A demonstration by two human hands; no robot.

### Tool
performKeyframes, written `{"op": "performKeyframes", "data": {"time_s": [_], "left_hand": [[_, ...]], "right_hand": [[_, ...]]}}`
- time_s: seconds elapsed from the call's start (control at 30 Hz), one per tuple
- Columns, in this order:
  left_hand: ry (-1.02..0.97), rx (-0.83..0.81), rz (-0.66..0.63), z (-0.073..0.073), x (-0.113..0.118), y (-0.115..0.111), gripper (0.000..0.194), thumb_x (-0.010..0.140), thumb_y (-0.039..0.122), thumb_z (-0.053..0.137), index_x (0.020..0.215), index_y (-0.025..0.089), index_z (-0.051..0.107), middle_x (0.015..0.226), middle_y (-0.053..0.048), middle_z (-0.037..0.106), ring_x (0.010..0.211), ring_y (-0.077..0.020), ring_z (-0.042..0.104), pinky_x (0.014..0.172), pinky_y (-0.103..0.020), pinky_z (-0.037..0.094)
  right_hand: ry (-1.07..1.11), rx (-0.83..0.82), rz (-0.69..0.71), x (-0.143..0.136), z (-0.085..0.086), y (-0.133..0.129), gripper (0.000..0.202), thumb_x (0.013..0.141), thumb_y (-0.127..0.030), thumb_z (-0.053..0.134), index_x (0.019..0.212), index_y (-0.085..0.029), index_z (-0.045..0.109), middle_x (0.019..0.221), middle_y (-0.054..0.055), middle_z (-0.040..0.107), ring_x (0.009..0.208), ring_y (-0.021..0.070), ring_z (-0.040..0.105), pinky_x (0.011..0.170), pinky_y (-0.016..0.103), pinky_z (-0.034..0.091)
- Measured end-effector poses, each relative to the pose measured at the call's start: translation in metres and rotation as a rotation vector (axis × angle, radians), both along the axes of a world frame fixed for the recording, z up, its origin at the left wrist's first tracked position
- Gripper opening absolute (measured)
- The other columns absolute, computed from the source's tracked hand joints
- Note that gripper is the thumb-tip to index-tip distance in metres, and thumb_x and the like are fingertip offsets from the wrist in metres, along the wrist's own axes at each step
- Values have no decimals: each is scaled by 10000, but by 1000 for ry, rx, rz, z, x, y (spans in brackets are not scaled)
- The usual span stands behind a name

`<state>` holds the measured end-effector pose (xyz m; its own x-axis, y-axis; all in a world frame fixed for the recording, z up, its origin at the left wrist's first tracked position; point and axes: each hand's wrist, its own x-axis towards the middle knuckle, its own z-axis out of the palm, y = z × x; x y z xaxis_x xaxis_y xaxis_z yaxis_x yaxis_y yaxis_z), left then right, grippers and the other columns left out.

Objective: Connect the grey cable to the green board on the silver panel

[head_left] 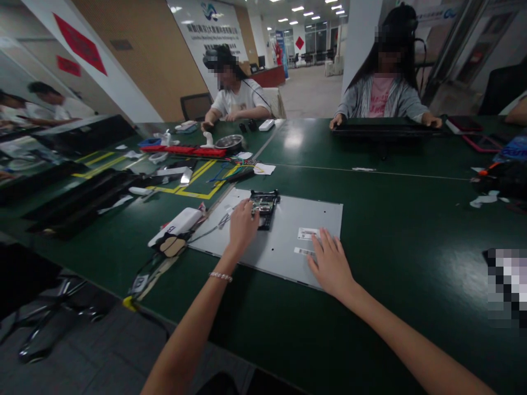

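A flat grey metal panel (284, 249) with two white labels lies on the green table. Near its back edge sits a black bracket with a circuit board (264, 206). My left hand (244, 225) rests at the left side of this bracket, its fingertips at the board; whether it grips anything is hard to tell. My right hand (332, 262) lies with fingers spread on the panel's right part, beside the labels (308, 234), holding nothing. A thin cable (209, 231) runs over the panel's left part.
Left of the panel, a white device (177, 227) lies with cables. Farther back on the green table (403, 230) are a red strip (185, 150), a metal bowl (229, 143) and loose wires. Across it, one person holds a black panel (385, 131); another sits to the left.
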<state>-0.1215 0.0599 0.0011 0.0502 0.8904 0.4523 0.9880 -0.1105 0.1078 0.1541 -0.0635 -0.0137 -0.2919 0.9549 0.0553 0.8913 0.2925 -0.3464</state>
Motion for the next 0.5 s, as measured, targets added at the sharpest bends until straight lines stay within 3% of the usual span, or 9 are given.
{"op": "performKeyframes", "data": {"time_s": [0.13,0.27,0.37,0.5], "left_hand": [[100,-27,139,12,-39,-11,441,884,240,466,1303,147,564,1390,-150,546,1274,-303,505,1072,-435,400],[157,-224,206,21,-61,-5,357,897,230,419,1123,175,689,1187,-143,671,1109,-310,612,943,-417,479],[146,-245,265,33,-65,9,351,916,264,410,1049,181,723,1085,-145,706,1029,-323,644,876,-421,494],[88,-51,244,53,-46,36,390,957,298,370,1119,191,709,1148,-126,699,1042,-307,644,886,-403,480]], "right_hand": [[-2,3,-3,0,-1,0,601,1012,-412,330,1517,-88,363,1618,197,232,1505,293,163,1200,495,150],[-4,0,-6,0,-2,0,603,1012,-419,328,1521,-98,356,1618,188,244,1507,287,161,1199,495,152],[-1,1,-6,0,-2,0,603,1012,-419,327,1519,-94,359,1616,187,249,1507,287,160,1201,491,142],[3,-3,-3,0,-2,0,595,1009,-415,330,1508,-93,379,1618,187,243,1507,290,159,1197,496,145]]}}
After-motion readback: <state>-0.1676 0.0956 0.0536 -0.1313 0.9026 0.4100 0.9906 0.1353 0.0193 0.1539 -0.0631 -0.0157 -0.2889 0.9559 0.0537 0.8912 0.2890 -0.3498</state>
